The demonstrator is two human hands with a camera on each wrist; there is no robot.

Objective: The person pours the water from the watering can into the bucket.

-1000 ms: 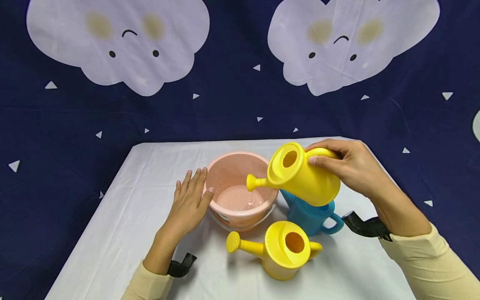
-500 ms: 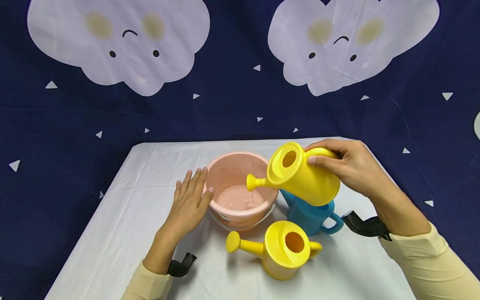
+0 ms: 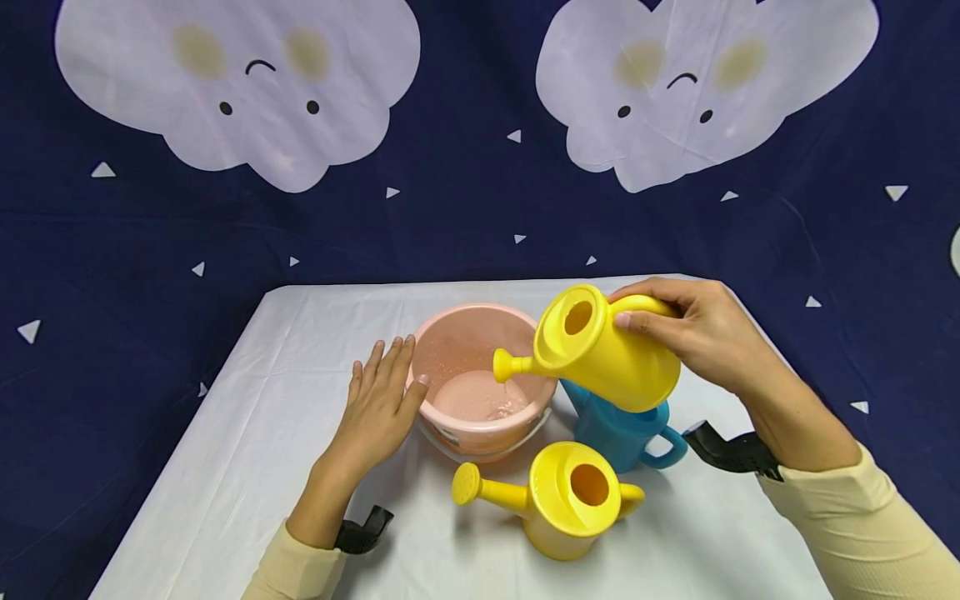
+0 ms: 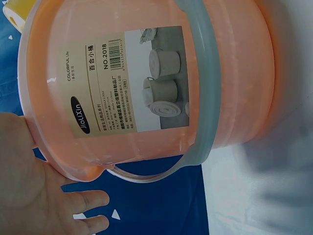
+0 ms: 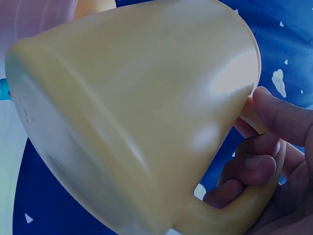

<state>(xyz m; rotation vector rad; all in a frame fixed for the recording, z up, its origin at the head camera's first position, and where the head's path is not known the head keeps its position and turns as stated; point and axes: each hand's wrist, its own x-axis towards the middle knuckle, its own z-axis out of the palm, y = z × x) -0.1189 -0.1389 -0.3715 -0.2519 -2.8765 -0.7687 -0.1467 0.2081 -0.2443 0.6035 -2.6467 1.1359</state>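
Note:
My right hand (image 3: 697, 333) grips a yellow watering can (image 3: 615, 358) by its handle, fingers curled round it in the right wrist view. The can is tilted, its spout over a pink bucket (image 3: 487, 427), and water trickles from it into the shallow water inside. My left hand (image 3: 380, 408) touches the bucket's left rim with straight fingers. In the left wrist view, the bucket (image 4: 234, 73) shows a paper label (image 4: 122, 83) and a pale handle (image 4: 208, 83) hanging down its side.
A second yellow watering can (image 3: 566, 500) stands in front of the bucket, spout to the left. Behind it a blue watering can (image 3: 618, 437) is partly hidden under the raised one. All stand on a white-covered table (image 3: 247, 467) before a dark blue cloud-print backdrop (image 3: 465, 225).
Both hands and the tilted watering can stay practically where they were. Water keeps running into the bucket, and the ripples on its surface shift, with the trickle looking slightly weaker.

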